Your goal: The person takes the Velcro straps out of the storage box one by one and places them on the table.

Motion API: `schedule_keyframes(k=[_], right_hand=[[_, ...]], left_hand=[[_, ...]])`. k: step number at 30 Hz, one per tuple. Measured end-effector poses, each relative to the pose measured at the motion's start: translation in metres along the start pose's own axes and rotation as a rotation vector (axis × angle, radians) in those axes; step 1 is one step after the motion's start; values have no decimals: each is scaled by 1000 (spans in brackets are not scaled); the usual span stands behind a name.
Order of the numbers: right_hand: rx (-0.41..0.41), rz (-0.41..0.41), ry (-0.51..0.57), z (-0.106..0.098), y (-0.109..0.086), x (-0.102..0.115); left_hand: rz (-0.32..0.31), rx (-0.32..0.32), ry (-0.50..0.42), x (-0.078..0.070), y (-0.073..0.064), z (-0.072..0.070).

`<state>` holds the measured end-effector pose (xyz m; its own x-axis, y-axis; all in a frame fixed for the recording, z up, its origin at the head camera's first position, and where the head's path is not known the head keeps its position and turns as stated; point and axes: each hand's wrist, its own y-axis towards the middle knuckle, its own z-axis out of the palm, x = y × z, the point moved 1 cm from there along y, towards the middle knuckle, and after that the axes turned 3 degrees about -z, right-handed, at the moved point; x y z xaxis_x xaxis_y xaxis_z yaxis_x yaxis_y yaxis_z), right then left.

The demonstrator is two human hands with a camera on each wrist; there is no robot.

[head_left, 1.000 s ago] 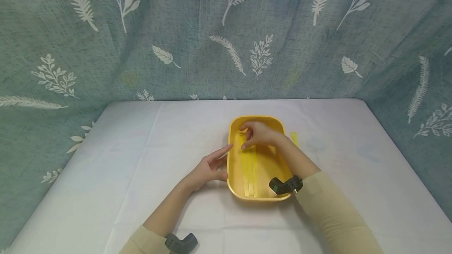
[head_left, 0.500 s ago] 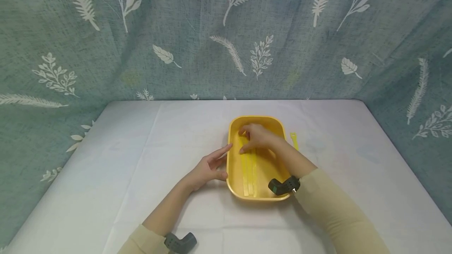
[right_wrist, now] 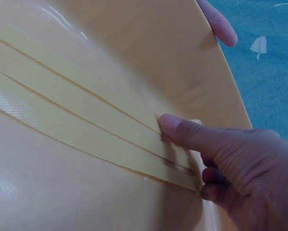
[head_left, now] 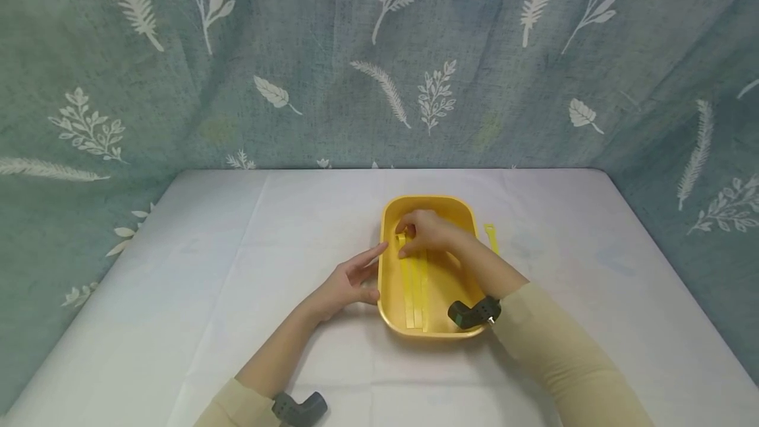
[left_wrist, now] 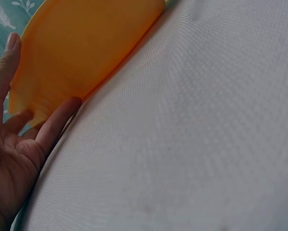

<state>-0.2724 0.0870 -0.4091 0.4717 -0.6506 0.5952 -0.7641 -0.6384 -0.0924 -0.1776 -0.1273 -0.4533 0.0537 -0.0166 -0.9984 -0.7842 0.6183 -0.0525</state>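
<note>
Backdrop: a blue-green curtain (head_left: 320,31) printed with pale leaves and sprigs, behind the fingers of both hands.
Tabletop: covered by a white cloth (head_left: 279,236), with faint creases running below and to the left of the fingers.
Tray: yellow, rounded at the corners (head_left: 449,272), just right of the left fingertips and underneath the right ones.
Left hand: (head_left: 345,287) thumb and fingers spread apart and loosely extended, touching the tray's near-left side from outside; it grasps nothing.
Right hand: (head_left: 431,230) reaching into the tray, thumb and fingers bent, with a gap between thumb and forefinger; the thumb tip touches the strips, but whether they are pinched I cannot tell.
Yellow strips: (head_left: 417,292) three, side by side on the tray floor, far ends among the right fingers, lengths running from there toward the person.
Loose yellow piece: (head_left: 491,237) outside the tray, right of the right fingers, partly hidden by the forearm.
Wrists: dark devices (head_left: 299,408) on both, behind the fingers, beside beige sleeves (head_left: 563,361).
</note>
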Motion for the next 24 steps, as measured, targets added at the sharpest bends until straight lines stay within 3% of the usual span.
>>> schedule_keyframes(k=[10,20,24], right_hand=[[-33,-35,96,1,4,0],[-54,-38,323,-3,0,1],[-40,-5,484,-5,-2,1]], left_hand=[[5,-1,-15,2,-2,0],[-1,3,3,0,-1,-1],[-12,-4,18,-2,-1,0]])
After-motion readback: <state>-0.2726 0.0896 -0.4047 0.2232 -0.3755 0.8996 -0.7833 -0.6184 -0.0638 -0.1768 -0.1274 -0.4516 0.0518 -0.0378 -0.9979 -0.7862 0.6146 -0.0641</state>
